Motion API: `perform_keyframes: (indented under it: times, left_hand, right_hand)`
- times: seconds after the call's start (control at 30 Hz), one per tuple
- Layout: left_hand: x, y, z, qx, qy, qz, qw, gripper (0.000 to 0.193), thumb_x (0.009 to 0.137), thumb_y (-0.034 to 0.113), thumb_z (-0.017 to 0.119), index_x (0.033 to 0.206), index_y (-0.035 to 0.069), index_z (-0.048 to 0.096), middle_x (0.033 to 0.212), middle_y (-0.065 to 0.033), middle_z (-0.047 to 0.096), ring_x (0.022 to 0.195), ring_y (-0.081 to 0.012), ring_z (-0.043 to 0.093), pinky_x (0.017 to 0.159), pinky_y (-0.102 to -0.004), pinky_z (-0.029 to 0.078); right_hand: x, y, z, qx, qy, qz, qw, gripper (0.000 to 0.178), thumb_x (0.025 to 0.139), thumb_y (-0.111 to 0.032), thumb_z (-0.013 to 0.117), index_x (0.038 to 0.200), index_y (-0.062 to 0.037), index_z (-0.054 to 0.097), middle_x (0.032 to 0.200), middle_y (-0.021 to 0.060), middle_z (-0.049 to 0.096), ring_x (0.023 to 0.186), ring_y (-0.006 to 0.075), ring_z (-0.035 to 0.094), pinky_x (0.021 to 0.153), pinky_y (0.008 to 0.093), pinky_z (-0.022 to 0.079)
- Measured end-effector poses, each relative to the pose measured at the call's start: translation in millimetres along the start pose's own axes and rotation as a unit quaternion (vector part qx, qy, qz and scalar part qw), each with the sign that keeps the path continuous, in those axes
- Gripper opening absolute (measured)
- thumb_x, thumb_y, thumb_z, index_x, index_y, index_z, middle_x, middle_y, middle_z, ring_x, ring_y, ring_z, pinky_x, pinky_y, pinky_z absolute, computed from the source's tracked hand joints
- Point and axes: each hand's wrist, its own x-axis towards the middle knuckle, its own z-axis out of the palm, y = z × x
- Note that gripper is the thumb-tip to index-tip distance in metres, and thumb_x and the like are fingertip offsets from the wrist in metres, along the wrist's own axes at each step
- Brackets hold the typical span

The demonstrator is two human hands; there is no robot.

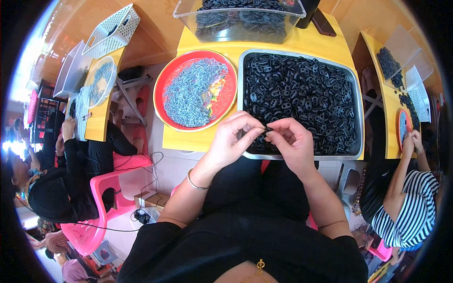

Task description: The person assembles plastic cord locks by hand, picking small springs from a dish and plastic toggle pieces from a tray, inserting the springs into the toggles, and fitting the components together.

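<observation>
My left hand [236, 137] and my right hand [293, 144] meet over the near edge of a metal tray [359, 101]. Between their fingertips they pinch a small black plastic piece [268, 129], mostly covered by the fingers. Loose black oval pieces with two holes [302, 96] fill the tray. To the left, a round red plate [163, 75] carries a heap of small, thin silver-grey metal parts [188, 94], too fine to tell their exact kind. Part of the plate's patterned bottom shows at its right side.
A clear plastic bin [240, 34] of more black pieces stands at the back of the yellow table [198, 141]. A dark phone [324, 23] lies behind right. People sit at tables on both sides. A pink chair [99, 198] and cables are at left.
</observation>
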Motion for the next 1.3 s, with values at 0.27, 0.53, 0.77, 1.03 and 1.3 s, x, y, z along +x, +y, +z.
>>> perform_keyframes:
  times: [0.27, 0.53, 0.77, 1.03, 1.3]
  left_hand:
    - [0.7, 1.7, -3.6, -0.031, -0.002, -0.009, 0.999, 0.010, 0.074, 0.001, 0.066, 0.084, 0.002, 0.062, 0.070, -0.0029, 0.054, 0.062, -0.0116, 0.047, 0.057, -0.0239, 0.039]
    - [1.1, 4.6, -2.5, 0.039, -0.015, 0.035, 0.999, 0.005, 0.074, -0.001, 0.062, 0.075, 0.001, 0.058, 0.073, -0.0056, 0.056, 0.066, -0.0144, 0.051, 0.060, -0.0250, 0.040]
    - [1.0, 3.8, 1.1, 0.046, -0.007, 0.033, 0.998, 0.006, 0.075, 0.002, 0.063, 0.076, 0.002, 0.057, 0.069, -0.0059, 0.054, 0.064, -0.0171, 0.052, 0.057, -0.0273, 0.041]
    - [3.8, 8.2, 0.8, 0.064, 0.021, 0.006, 0.998, 0.009, 0.072, 0.003, 0.066, 0.080, 0.003, 0.062, 0.071, -0.0062, 0.055, 0.068, -0.0201, 0.052, 0.061, -0.0291, 0.041]
    - [0.4, 3.5, -1.4, 0.309, -0.085, 0.106, 0.941, 0.019, 0.063, 0.013, 0.070, 0.080, 0.008, 0.065, 0.079, -0.0024, 0.058, 0.081, -0.0206, 0.054, 0.076, -0.0336, 0.037]
  right_hand:
    - [0.5, -0.1, -0.7, 0.031, -0.007, 0.012, 0.999, 0.015, 0.081, 0.001, 0.058, 0.096, 0.0011, 0.057, 0.083, 0.0062, 0.063, 0.074, 0.0098, 0.062, 0.067, 0.0204, 0.049]
    - [0.0, 1.1, -1.1, 0.026, -0.013, 0.021, 0.999, 0.013, 0.081, 0.000, 0.059, 0.094, 0.0012, 0.058, 0.083, 0.0062, 0.063, 0.074, 0.0097, 0.062, 0.067, 0.0205, 0.049]
    - [-1.5, 2.1, 1.0, -0.092, 0.028, -0.063, 0.993, 0.014, 0.076, 0.004, 0.062, 0.090, 0.0006, 0.061, 0.078, 0.0065, 0.061, 0.071, 0.0120, 0.062, 0.063, 0.0216, 0.050]
    - [4.4, -0.7, -4.2, -0.113, 0.010, -0.078, 0.991, 0.015, 0.078, 0.005, 0.058, 0.091, -0.0004, 0.061, 0.080, 0.0067, 0.058, 0.073, 0.0120, 0.061, 0.064, 0.0214, 0.049]
    - [7.6, -2.4, -13.4, 0.046, 0.022, -0.059, 0.997, 0.013, 0.085, 0.003, 0.051, 0.098, 0.0026, 0.054, 0.093, 0.0071, 0.059, 0.083, 0.0126, 0.061, 0.071, 0.0223, 0.048]
